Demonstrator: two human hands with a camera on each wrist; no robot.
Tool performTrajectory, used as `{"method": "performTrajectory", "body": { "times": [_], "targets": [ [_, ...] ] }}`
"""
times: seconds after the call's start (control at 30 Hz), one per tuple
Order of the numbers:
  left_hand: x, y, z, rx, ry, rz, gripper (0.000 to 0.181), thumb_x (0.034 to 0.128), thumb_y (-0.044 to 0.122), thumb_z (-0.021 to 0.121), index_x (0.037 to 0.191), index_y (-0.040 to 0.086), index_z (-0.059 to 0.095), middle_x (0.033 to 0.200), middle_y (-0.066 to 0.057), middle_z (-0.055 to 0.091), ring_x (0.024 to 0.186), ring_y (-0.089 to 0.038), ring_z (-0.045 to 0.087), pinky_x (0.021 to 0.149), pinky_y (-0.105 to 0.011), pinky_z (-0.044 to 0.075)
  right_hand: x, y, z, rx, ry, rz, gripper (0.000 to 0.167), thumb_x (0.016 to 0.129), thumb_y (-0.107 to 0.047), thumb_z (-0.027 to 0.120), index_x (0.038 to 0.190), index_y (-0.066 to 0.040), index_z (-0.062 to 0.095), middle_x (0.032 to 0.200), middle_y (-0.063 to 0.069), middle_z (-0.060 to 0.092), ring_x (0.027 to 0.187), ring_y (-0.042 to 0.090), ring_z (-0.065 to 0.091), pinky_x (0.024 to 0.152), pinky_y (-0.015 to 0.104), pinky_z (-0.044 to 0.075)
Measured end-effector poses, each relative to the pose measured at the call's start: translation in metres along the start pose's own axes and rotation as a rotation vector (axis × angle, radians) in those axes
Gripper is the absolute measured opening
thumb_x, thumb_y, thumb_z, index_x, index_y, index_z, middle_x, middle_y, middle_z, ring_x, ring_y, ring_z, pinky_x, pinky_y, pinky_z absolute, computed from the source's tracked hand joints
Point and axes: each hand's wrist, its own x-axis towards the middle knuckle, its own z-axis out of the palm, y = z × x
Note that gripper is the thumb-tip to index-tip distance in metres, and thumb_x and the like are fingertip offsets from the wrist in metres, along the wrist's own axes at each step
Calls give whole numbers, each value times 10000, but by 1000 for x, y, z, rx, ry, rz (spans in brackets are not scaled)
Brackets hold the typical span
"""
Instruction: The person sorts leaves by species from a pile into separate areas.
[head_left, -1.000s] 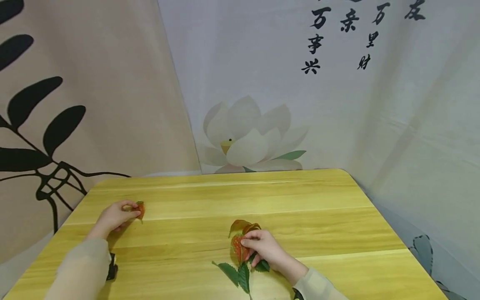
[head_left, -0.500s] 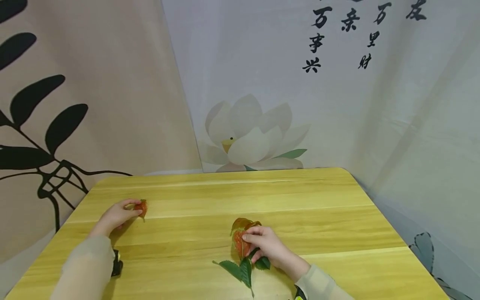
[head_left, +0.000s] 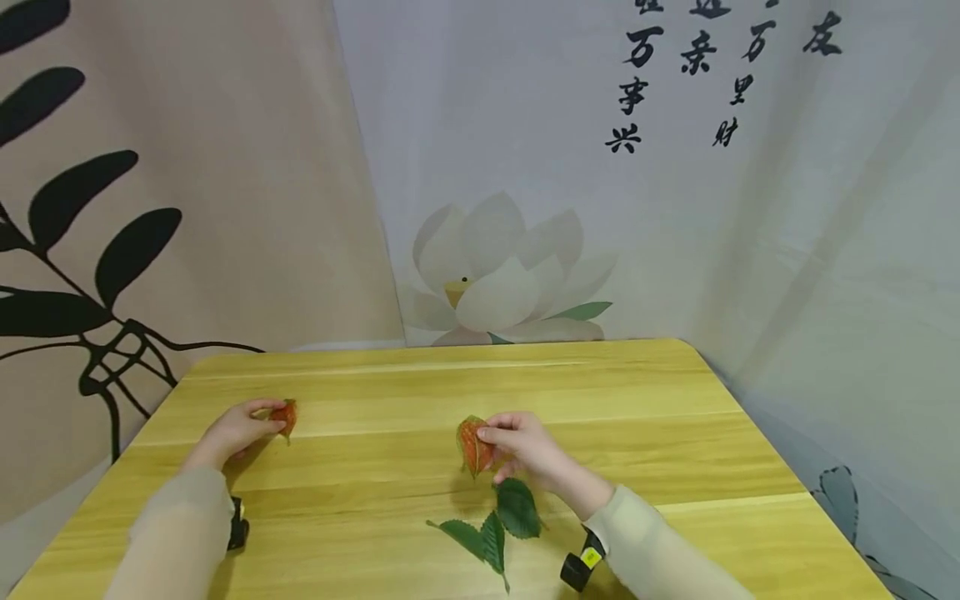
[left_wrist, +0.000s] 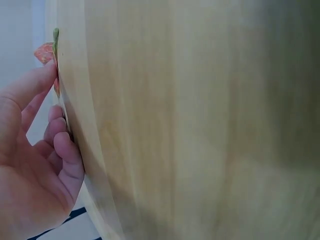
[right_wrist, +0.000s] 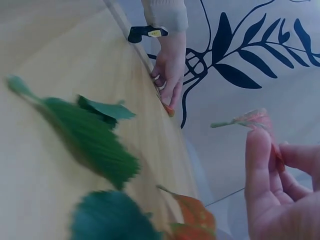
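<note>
In the head view, my left hand (head_left: 240, 429) pinches a small orange-red papery husk (head_left: 285, 418) over the left of the table; the left wrist view shows the husk (left_wrist: 46, 52) with its green stem at the thumb tip. My right hand (head_left: 528, 450) pinches a larger orange-red husk (head_left: 472, 446) near the middle, held off the wood. From the right wrist view, that husk (right_wrist: 260, 120) sits between thumb and finger, stem outward. Toothed green leaves (head_left: 517, 508) lie below this hand. Another orange-red piece (right_wrist: 192, 215) shows beside a leaf (right_wrist: 112, 215) in the right wrist view.
The wooden table (head_left: 360, 517) has a far edge against a hanging cloth (head_left: 510, 275) printed with a lotus and characters. A black wrist strap (head_left: 577, 571) sits by the right sleeve, another strap (head_left: 238, 525) by the left.
My right hand has risen and moved away from me with the orange-red husk, uncovering more of the green leaf beneath. The orange-brown pieces behind it no longer show. My left hand stays nearly still.
</note>
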Motion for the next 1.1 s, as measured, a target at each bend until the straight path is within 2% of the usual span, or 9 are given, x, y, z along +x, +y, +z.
{"method": "performTrajectory", "body": {
  "times": [0.1,0.37,0.47,0.5,0.57,0.67,0.77,0.97,1.1],
  "targets": [
    [-1,-1,-1,0,3,25,617,934,291,643,1400,-47,422,1370,-416,351,825,-278,493,559,-323,393,12,-9,3,-17,14,8,234,952,-135,613,1063,71,610,792,78,635,607,177,620,461,241,510],
    [3,-11,-1,-12,3,29,567,951,233,634,1406,-36,430,1383,-393,353,596,-150,376,484,-292,355,41,-29,16,-98,24,42,234,959,-147,612,1083,51,620,812,69,624,633,173,633,492,252,523],
    [2,-9,-2,-14,-5,23,583,945,246,639,1415,-26,427,1404,-397,324,658,-223,450,511,-303,379,51,-38,22,-112,16,35,236,958,-148,612,1076,56,625,834,76,624,648,186,637,511,269,534],
    [2,-8,-2,-8,-11,23,588,947,255,636,1418,-24,423,1416,-400,300,753,-280,506,539,-306,394,54,-41,25,-115,15,34,238,958,-152,613,1080,52,628,840,79,625,652,187,638,520,275,539],
    [1,-7,-3,-8,-14,21,590,946,257,634,1417,-27,421,1428,-412,261,918,-353,510,564,-326,400,63,-44,31,-111,10,39,245,958,-156,616,1093,48,630,854,83,627,658,189,640,540,287,547],
    [-1,-4,-4,-13,-13,3,592,946,265,633,1421,-17,418,1442,-412,231,1033,-399,482,589,-334,411,78,-46,42,-91,7,59,239,959,-149,616,1103,40,636,855,90,635,651,183,640,554,293,552],
    [-2,-5,-3,-25,-2,-5,595,944,266,637,1420,-18,419,1443,-401,244,1018,-378,476,590,-339,407,93,-45,54,-67,15,78,229,957,-127,613,1110,41,645,833,92,642,628,178,639,546,288,550],
    [-2,-3,-1,-27,4,37,554,953,200,621,1399,-64,423,1422,-391,298,1123,-444,465,745,-380,449,118,-37,75,-42,36,88,222,949,-100,618,1102,56,658,785,100,643,584,170,635,535,284,551],
    [-2,-2,2,-38,3,18,551,954,194,621,1405,-52,424,1429,-385,293,1170,-476,438,816,-429,441,131,-27,88,-18,45,87,201,938,-89,629,1068,60,664,752,102,640,560,162,630,523,276,547]
  ]
}}
